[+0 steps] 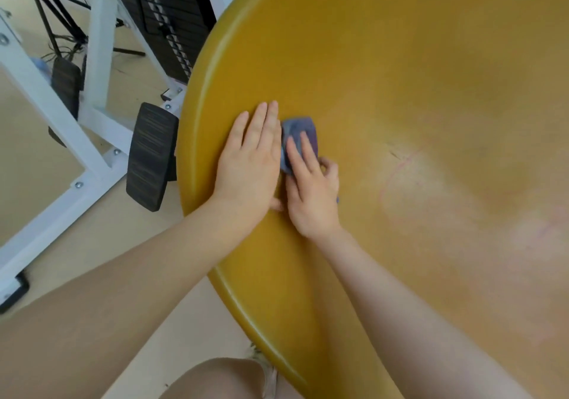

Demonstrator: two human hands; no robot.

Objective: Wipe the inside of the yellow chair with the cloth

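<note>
Nearest the person, a bare knee [221, 377] shows just outside the chair's [400, 75] rim, both forearms reaching over that rim into the shell.

Left hand [249, 158]: flat, fingers straight and together, palm pressed on the inner wall just inside the rim. Holds nothing; appears to brace.

Right hand [311, 189]: just beside the left, further into the shell. Two fingers lie extended over the cloth [300, 134], the others curl at its edge with the thumb, so it pinches and presses at once.

Cloth: small, blue-grey, folded into a pad, lying on the inner wall, touching the left hand's fingers. Judged light, soft and limp; likely to bunch or slip from under the fingers unless held by the folded edge with flat pressure on top.

Chair: hard, smooth, glossy yellow shell; judged stiff, probably slippery. Deeper in the shell, faint pinkish marks [400, 167].

Beyond the rim, a white frame [101, 69] with black pads [151, 155] stands on the floor.
</note>
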